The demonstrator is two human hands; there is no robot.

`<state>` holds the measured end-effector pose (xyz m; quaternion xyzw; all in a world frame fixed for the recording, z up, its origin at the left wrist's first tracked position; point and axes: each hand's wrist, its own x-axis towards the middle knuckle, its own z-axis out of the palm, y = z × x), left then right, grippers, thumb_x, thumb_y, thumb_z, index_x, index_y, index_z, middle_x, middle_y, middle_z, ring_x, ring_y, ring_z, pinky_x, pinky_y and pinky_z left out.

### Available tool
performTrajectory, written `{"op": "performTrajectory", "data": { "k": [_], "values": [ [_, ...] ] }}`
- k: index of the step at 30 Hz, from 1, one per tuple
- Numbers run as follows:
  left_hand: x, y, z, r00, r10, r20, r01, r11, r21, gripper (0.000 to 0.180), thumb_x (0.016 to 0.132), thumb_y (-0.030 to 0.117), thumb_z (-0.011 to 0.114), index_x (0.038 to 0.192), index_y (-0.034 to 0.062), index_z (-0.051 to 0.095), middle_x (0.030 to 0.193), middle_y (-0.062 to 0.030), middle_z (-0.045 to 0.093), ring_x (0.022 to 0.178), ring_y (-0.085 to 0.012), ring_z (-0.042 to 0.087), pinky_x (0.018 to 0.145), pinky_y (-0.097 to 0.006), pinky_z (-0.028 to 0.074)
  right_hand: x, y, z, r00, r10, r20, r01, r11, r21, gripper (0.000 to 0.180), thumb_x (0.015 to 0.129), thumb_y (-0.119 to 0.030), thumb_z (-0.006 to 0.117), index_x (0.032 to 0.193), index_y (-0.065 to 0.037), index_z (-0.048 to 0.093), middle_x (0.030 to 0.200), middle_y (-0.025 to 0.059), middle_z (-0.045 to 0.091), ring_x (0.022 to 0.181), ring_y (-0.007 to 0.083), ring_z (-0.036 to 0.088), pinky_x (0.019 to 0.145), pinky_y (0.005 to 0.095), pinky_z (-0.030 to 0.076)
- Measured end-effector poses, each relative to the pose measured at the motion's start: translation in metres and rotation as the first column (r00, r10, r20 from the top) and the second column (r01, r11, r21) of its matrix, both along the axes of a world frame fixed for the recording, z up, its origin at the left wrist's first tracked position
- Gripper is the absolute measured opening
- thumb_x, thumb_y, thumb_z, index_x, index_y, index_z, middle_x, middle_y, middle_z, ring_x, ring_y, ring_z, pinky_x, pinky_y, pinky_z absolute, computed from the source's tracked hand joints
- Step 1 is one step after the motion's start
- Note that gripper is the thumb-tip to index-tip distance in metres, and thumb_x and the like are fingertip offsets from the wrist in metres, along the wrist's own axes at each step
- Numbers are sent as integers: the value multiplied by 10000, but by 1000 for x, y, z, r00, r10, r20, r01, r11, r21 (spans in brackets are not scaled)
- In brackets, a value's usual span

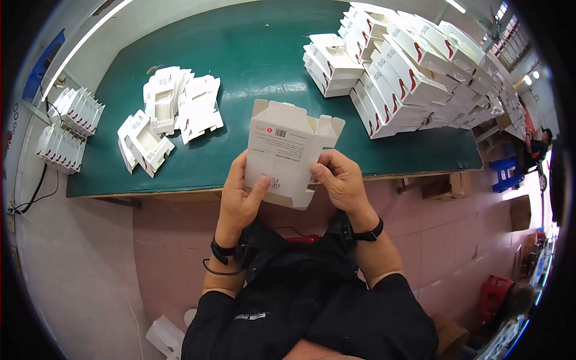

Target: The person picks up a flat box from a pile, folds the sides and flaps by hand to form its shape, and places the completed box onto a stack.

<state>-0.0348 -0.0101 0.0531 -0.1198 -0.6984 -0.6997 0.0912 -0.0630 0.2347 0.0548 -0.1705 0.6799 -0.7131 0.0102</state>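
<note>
One green table [252, 51], two hands [239, 203] gripping one white carton [279, 147], two black wristbands [370, 231]

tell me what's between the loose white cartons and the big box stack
In the head view, green tabletop, partly hidden by the white carton in the left hand and right hand.

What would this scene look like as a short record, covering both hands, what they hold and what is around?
Left hand: grip on the lower left of a white carton, thumb on the printed face
Right hand: grip on the same carton's right edge
Carton state: printed panel toward the camera, flaps standing out at the upper end
Surface ahead: green table
Table, left: loose white cartons with cutouts, overlapping
Table, right: stacked cartons with red marks
Floor, right: blue stool
</note>
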Motion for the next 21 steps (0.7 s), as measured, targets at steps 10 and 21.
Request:
{"op": "performTrajectory", "data": {
  "k": [10,21],
  "values": [
    [21,35,-23,1000,-25,-1,25,984,-179,674,1038,210,651,1564,-45,315,1397,-184,575,1303,-260,554,1094,-383,449,18,-22,-2,995,-40,-87,61,966,251,636,976,-311,777,1437,-9,460,1257,93,659,1105,156,647,943,349,544],
    [17,15,-31,962,-229,146,209,968,141,794,1110,509,439,1632,-24,168,1532,-177,432,1364,-251,478,1151,-389,383,20,-19,-24,979,151,134,-141,987,-78,713,946,-333,801,1465,12,455,1282,117,650,1201,180,602,1031,358,494]
  ]
}}
